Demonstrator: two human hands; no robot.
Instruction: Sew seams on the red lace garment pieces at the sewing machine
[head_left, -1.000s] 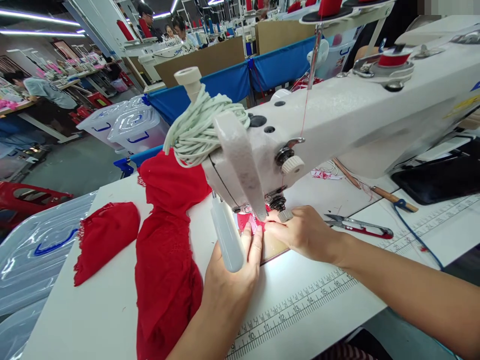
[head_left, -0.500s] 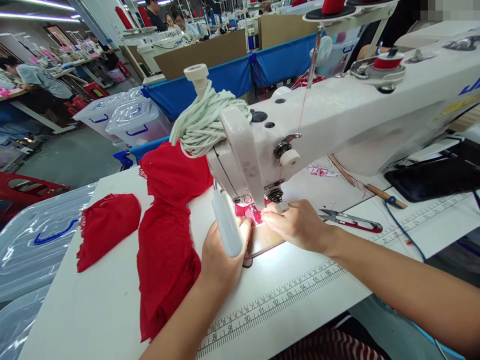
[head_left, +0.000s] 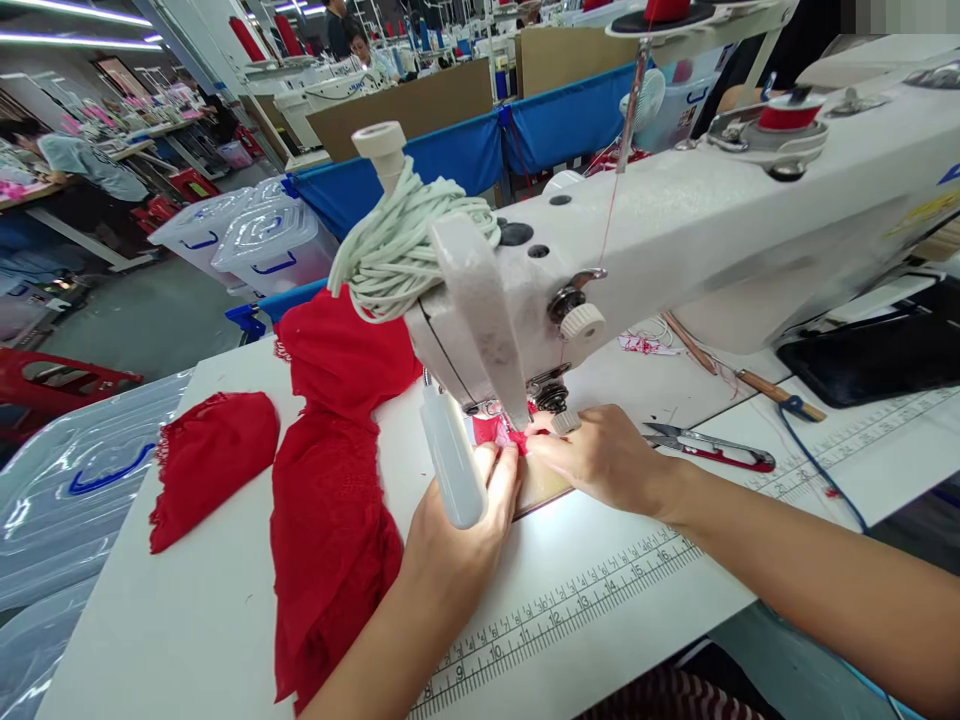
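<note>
A small piece of red fabric lies under the needle area of the white sewing machine. My left hand pinches its near edge, partly hidden behind the pale lamp hanging from the machine head. On the other side, my right hand has its fingers closed on the same fabric, close to the presser foot. A long red lace-edged garment piece is spread left of my left hand. Farther left lies a smaller red lace-edged piece.
Thread snips, a wooden-handled tool and a black phone lie right of my right hand. A printed ruler runs along the table's front. Clear plastic bins stand beyond the table; people sit farther back.
My left hand has shifted slightly right and its fingertips have come nearer my right hand at the fabric. My right hand stays almost in place. The view has moved a little.
</note>
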